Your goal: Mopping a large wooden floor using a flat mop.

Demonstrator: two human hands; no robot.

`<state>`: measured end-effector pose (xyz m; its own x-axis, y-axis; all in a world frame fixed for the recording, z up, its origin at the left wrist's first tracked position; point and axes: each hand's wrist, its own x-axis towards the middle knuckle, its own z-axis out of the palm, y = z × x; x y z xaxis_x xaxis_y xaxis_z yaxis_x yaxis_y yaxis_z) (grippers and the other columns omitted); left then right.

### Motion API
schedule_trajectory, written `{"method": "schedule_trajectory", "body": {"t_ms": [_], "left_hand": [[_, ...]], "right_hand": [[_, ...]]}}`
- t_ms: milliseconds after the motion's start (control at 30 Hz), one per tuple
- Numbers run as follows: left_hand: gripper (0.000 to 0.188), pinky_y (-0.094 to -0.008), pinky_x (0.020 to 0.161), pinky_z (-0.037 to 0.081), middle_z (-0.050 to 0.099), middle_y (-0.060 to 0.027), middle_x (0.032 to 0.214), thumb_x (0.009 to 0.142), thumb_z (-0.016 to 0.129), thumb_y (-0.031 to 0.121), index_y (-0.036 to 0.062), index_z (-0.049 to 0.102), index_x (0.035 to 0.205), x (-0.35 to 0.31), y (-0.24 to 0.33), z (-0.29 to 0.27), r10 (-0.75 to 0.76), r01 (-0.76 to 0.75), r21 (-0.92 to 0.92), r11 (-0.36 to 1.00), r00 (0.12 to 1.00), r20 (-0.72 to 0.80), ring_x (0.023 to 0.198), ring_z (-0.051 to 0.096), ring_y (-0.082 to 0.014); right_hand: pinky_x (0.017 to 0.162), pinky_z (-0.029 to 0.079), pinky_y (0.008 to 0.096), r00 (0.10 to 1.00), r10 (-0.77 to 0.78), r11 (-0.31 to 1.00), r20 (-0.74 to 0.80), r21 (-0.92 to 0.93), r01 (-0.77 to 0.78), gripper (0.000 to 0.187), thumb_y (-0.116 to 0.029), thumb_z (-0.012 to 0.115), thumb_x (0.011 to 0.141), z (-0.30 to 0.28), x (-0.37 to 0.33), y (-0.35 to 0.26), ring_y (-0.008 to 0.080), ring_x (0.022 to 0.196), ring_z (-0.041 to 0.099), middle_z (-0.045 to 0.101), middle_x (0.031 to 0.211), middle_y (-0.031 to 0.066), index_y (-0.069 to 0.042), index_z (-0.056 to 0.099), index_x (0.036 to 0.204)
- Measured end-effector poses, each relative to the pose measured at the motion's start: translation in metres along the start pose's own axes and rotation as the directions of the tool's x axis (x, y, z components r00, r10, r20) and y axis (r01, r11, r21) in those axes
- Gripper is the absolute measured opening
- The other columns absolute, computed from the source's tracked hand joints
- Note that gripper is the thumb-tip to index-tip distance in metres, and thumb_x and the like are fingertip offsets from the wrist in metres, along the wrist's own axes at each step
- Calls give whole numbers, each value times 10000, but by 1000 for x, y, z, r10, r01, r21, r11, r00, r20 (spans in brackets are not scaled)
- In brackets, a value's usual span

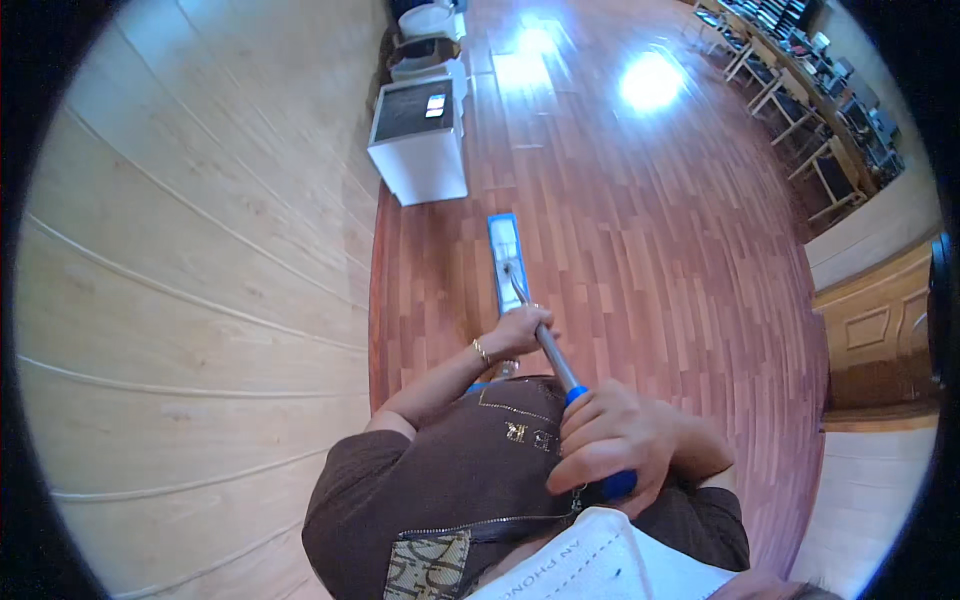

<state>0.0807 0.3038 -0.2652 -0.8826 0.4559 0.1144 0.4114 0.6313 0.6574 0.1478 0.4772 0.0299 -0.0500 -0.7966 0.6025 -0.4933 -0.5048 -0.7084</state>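
A flat floor mop (562, 362) with a metal pole slants up from the floor toward my chest. My left hand (520, 331) is closed around the lower part of its pole, a gold bracelet at the wrist. Higher up, my right hand (618, 440) wraps the blue grip (621, 485) at the handle's end. The long mop head (507, 252), white with a blue rim, lies on the wooden floor (640, 270) ahead of me. My left hand hides part of the pole and the mop head's near end.
Left of the mop runs a pale panelled wall (200, 300). Ahead against it stands a white cabinet (425, 165) with a dark top and a phone (435, 106). Several chairs (835, 180) line a long desk on the far right, and a wooden door (880, 330) is nearer.
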Motion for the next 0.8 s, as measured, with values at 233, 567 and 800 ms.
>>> {"method": "schedule_trajectory", "body": {"t_ms": [233, 567, 800], "left_hand": [[517, -413, 774, 484, 590, -166, 973, 735, 753, 378, 80, 560, 1111, -2, 22, -11, -32, 70, -218, 973, 985, 172, 932, 599, -319], [780, -505, 1043, 321, 481, -221, 1334, 708, 799, 291, 83, 414, 1354, -59, 166, -212, 474, -661, -623, 419, 744, -471, 1284, 427, -314], [278, -374, 749, 535, 582, -13, 654, 668, 843, 180, 93, 579, 684, -68, 189, -237, 709, -743, -163, 650, 669, -223, 613, 609, -188]], "right_hand": [[486, 429, 362, 974, -218, 971, 59, -92, 223, 245, -231, 693, 798, -3, 19, 11, 237, 590, 587, 580, 721, 57, -78, 580, 952], [582, 435, 363, 927, 374, 926, 18, -65, -372, 270, -211, 708, 718, -14, -33, 176, 178, 653, 568, 587, 709, 111, -30, 606, 891], [610, 431, 353, 775, 632, 775, 1, 7, -632, 259, -253, 738, 739, 25, -120, 322, 110, 716, 553, 595, 724, 39, -36, 636, 837]]}}
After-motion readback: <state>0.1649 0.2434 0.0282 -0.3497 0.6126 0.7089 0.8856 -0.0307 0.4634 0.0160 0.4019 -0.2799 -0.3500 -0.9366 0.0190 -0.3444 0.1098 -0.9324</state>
